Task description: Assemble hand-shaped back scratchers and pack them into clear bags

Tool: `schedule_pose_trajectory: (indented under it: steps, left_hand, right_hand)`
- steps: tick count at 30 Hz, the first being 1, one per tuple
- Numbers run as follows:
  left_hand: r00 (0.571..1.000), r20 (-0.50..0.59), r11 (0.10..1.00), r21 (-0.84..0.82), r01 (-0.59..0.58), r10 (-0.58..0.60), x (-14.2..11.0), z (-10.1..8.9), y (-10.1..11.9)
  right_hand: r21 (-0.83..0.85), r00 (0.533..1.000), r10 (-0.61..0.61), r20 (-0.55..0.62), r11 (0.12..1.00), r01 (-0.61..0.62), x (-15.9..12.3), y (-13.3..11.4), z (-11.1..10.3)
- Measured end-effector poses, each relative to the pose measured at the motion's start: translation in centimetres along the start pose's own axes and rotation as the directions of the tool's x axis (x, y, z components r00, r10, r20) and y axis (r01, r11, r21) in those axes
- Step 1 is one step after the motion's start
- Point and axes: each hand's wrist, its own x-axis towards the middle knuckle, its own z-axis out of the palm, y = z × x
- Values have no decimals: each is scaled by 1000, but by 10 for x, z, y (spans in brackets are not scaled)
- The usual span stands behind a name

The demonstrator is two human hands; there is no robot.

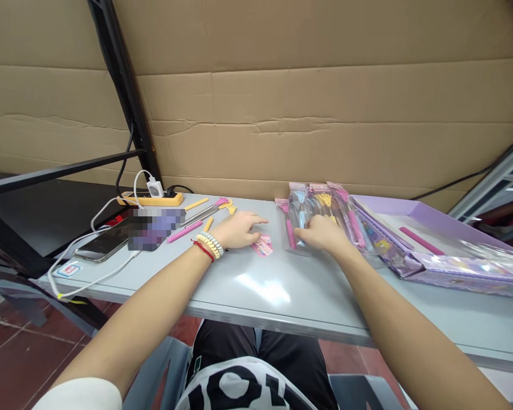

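Observation:
My left hand (pixel 238 229) is stretched over the tabletop, fingers extended and thumb apart, just above small pink printed cards (pixel 264 246). It holds nothing that I can see. To its left lie loose hand-shaped back scratchers (pixel 223 203) with pink and yellow heads, and a pink handle (pixel 184 232). My right hand (pixel 320 232) is curled over a pile of back scratchers in clear bags, its fingers closed on a bagged blue back scratcher (pixel 301 206); the fingertips are partly hidden. Beside it lies a bagged pink back scratcher (pixel 288 223).
On the right, an open purple box (pixel 393 259) holds a pink handle (pixel 421 241) and clear plastic bags (pixel 496 256). Two phones, one a dark phone (pixel 105 242), lie at left with white cables and a yellow power strip (pixel 154 199). Cardboard (pixel 256 102) stands behind the table.

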Motion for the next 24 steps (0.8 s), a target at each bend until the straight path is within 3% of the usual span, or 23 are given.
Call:
schedule_pose_trajectory:
  steps: [11, 19, 24]
  left_hand:
    - [995, 84, 990, 131, 46, -58, -1, -2, -1]
    - [993, 93, 989, 139, 58, -71, -2, -2, -2]
    - [991, 37, 983, 134, 121, -127, -1, -2, -4]
  right_hand:
    - [-153, 982, 72, 175, 987, -45, 2, -2, 4]
    - [-187, 998, 24, 50, 982, -14, -1, 0, 1]
    - [-59, 984, -40, -174, 998, 30, -1, 2, 3]
